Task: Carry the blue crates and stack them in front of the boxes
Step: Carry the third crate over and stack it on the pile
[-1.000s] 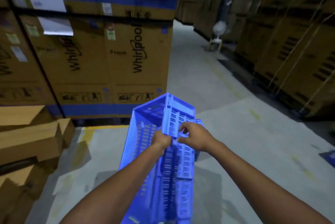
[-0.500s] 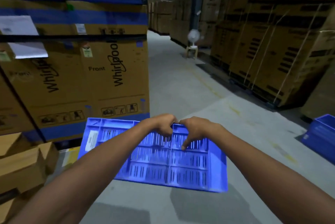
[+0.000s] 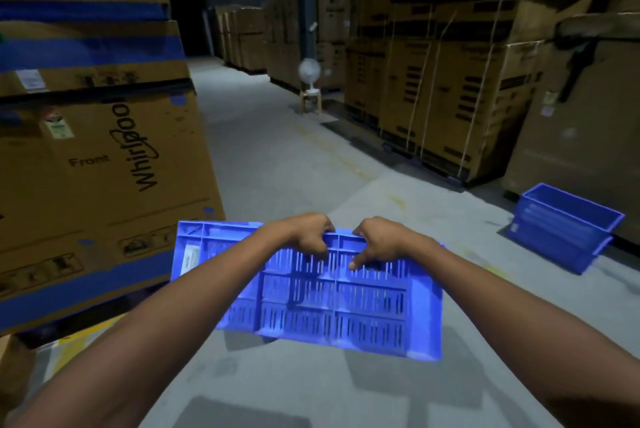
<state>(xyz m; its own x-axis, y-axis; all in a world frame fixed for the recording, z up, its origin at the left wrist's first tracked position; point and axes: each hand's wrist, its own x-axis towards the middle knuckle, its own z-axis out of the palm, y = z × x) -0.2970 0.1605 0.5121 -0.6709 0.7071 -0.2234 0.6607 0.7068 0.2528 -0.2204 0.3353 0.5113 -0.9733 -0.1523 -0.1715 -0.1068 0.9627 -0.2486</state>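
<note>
Head view: the left hand (image 3: 304, 237) and right hand (image 3: 381, 244) curl over the upper rim of a blue crate (image 3: 332, 306), side by side near its middle. That grip lets it hang balanced, slatted face toward the person, clear of the floor (image 3: 277, 168). Well off to the right, a stack (image 3: 561, 230) of blue crates sits just before the boxes (image 3: 571, 150), likely where this one belongs; it is not yet there.

pretty dim warehouse shot, soft shadows on the floor (image 3: 311, 164), motion blur, edges bent by the wide lens
</note>
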